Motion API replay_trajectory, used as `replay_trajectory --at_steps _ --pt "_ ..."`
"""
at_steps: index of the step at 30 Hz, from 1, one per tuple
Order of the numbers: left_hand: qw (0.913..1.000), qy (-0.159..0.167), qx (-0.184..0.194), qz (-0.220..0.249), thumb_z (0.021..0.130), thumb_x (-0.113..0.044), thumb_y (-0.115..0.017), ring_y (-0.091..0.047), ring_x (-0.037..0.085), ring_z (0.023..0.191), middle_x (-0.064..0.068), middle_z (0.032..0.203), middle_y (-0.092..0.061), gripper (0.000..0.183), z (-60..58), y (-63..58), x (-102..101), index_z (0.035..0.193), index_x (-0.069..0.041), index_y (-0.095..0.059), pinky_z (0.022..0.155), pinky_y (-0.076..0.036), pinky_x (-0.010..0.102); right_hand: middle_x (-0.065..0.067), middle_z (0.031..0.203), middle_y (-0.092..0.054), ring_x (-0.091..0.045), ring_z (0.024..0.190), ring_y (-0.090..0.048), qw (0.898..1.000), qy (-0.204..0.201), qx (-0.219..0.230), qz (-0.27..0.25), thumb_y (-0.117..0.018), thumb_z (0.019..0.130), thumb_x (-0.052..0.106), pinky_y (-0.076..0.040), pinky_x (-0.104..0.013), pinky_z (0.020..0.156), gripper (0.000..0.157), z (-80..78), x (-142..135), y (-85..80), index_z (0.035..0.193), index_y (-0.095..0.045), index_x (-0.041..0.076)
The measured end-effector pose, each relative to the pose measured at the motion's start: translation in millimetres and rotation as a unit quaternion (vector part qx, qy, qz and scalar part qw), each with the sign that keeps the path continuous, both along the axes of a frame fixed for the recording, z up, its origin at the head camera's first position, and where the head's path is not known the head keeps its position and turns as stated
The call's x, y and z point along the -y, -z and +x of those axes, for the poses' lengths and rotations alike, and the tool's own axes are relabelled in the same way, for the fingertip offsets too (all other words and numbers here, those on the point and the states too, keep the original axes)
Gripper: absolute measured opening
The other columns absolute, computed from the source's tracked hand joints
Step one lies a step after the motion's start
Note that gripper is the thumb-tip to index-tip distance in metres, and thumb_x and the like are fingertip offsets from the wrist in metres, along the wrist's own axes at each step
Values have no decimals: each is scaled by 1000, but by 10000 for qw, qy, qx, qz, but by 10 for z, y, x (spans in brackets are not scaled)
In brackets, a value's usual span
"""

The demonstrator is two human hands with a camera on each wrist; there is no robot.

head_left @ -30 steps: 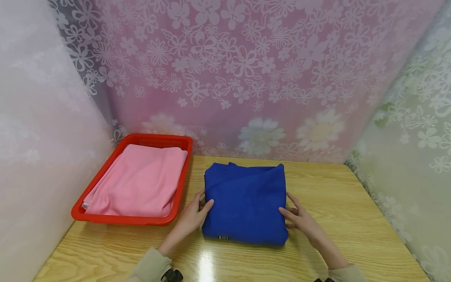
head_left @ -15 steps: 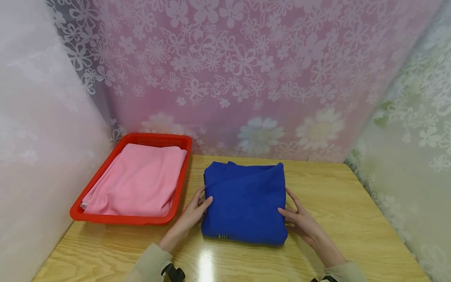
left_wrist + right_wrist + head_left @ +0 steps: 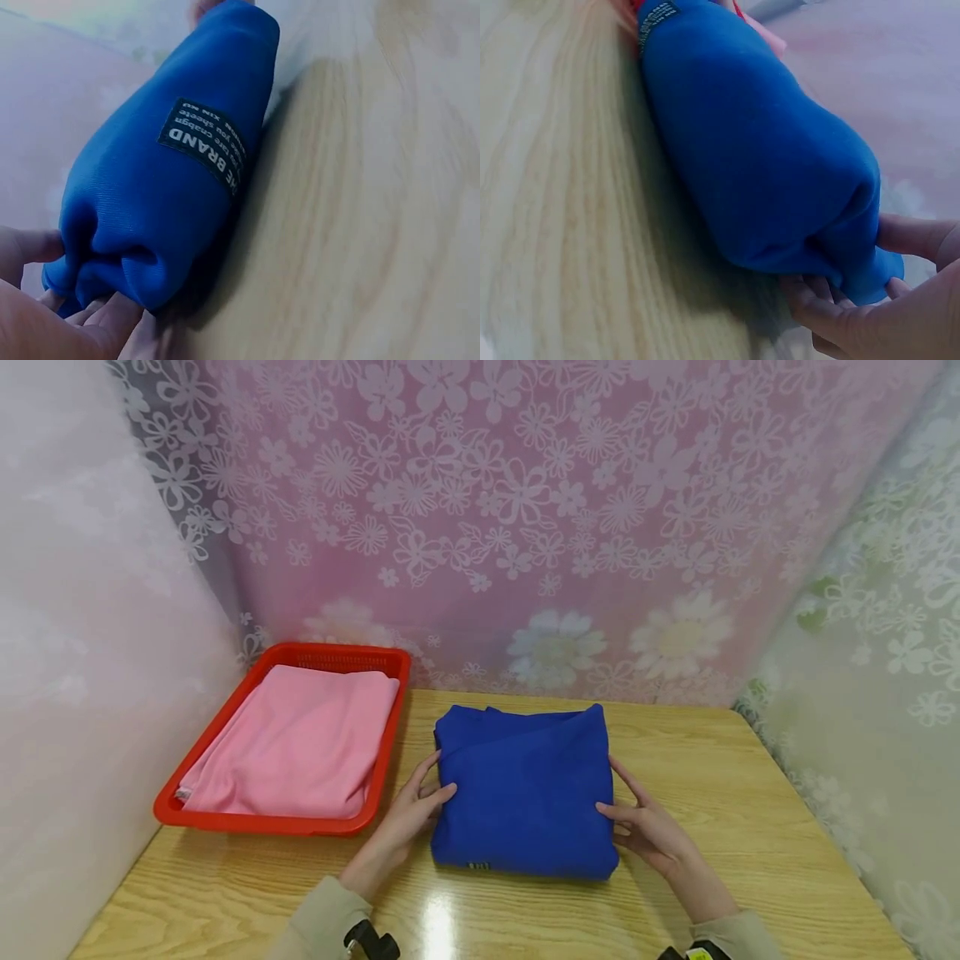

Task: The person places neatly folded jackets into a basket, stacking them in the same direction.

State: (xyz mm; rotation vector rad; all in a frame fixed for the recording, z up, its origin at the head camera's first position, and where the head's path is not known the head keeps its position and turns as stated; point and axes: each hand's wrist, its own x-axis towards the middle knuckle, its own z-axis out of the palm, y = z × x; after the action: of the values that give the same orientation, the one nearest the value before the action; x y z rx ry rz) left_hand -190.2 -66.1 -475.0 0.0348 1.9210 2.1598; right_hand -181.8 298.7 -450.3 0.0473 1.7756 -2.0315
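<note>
A folded blue garment (image 3: pixel 525 793) lies on the table, with a dark printed label (image 3: pixel 201 142) on its near edge. My left hand (image 3: pixel 408 814) holds its left side, thumb on top and fingers at the edge. In the left wrist view, fingers (image 3: pixel 112 319) reach under the folded layers. On the opposite side my right hand (image 3: pixel 652 835) pinches the garment, its thumb also on top. The right wrist view has thumb (image 3: pixel 911 234) and fingers (image 3: pixel 810 304) around the bunched end. Fingertips beneath the cloth are partly hidden.
To the left stands a red plastic basket (image 3: pixel 262 824) holding a folded pink cloth (image 3: pixel 307 743). The wooden table (image 3: pixel 720 777) extends right of the garment. Flowered curtains (image 3: pixel 480 527) enclose the back and sides.
Fingers of both hands have shifted slightly toward the back along the garment's sides. The garment's near right corner has moved slightly right. The basket stays put.
</note>
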Motion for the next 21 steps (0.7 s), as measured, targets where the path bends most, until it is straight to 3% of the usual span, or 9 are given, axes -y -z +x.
replay_trajectory --at_steps 2,8,15,21 --pt "10000 11 46 64 101 -21 -63 -64 37 118 28 150 -47 68 14 -60 -15 161 -21 -29 108 -43 56 6 121 -66 -15 114 -64 10000 -54 -47 -8 -56 104 6 -47 -40 100 87 15 -36 -53 164 1 35" --pt "9995 106 168 250 100 -22 -65 -66 35 114 26 146 -51 70 13 -292 -17 160 -23 -30 105 -47 54 8 119 -67 -12 111 -66 9995 -225 -162 -144 -52 106 8 -49 -39 99 84 61 -102 -261 163 2 37" --pt "9998 166 14 121 100 -22 -65 -68 33 112 22 139 -59 67 -43 -516 29 159 -25 -34 103 -50 51 14 131 -56 -6 119 -61 9993 -256 -290 -6 -51 107 11 -44 -41 104 83 76 -100 -428 163 3 40" --pt "9999 136 29 78 101 -20 -64 -66 37 118 24 140 -58 68 -79 -653 98 160 -24 -31 105 -48 53 -3 151 -42 -7 124 -56 9993 -128 -327 95 -55 105 14 -32 -57 115 85 45 9 -519 162 1 43"
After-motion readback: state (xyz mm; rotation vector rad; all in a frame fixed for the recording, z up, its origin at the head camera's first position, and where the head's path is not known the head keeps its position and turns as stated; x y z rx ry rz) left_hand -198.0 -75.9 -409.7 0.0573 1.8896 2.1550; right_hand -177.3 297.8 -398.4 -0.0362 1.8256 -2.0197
